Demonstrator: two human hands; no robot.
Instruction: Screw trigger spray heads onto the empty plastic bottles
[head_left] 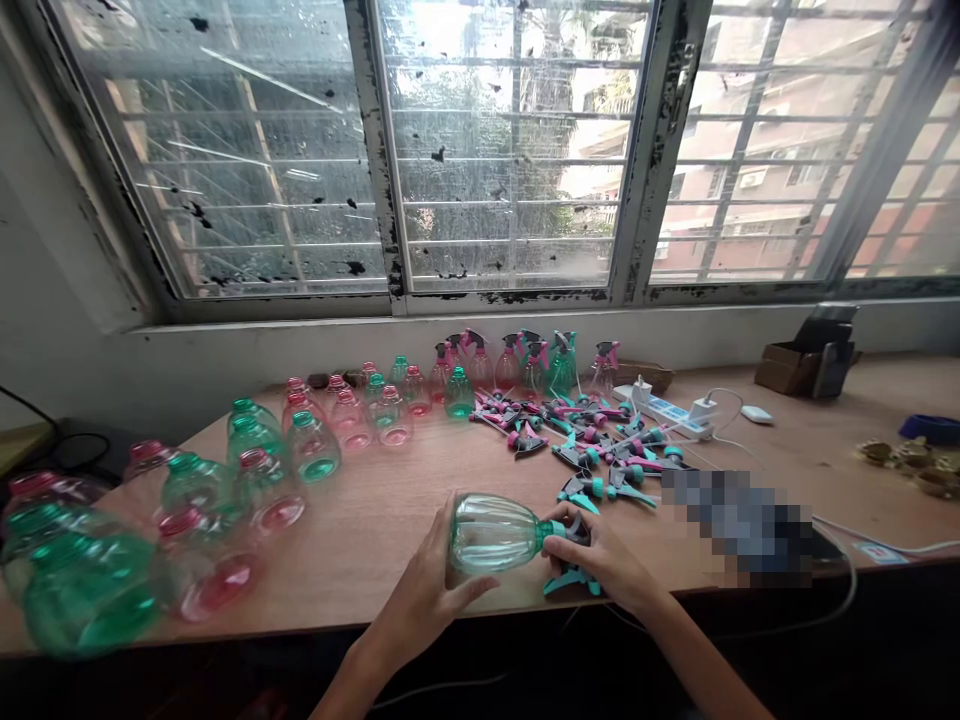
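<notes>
A clear green spray bottle point(495, 535) lies sideways in the air just over the table's front edge, its neck to the right. My left hand point(435, 575) cups its base, with the thumb stretched along the underside. At the neck, my right hand point(592, 555) has its fingers closed around a grey and teal spray head point(576, 530), which sits at the bottle's mouth. Whether its thread is engaged cannot be seen. Another teal trigger head point(571, 580) shows just below my right hand. Beyond lies a pile of loose pink, teal and grey spray heads point(592, 430).
Several green and pink bottles without heads point(315, 450) stand on the left of the wooden table point(375, 540). Bottles with heads fitted point(480, 365) line the wall. A power strip point(667, 410), cables, a cardboard box point(795, 365) and a blurred-out device point(739, 525) are on the right.
</notes>
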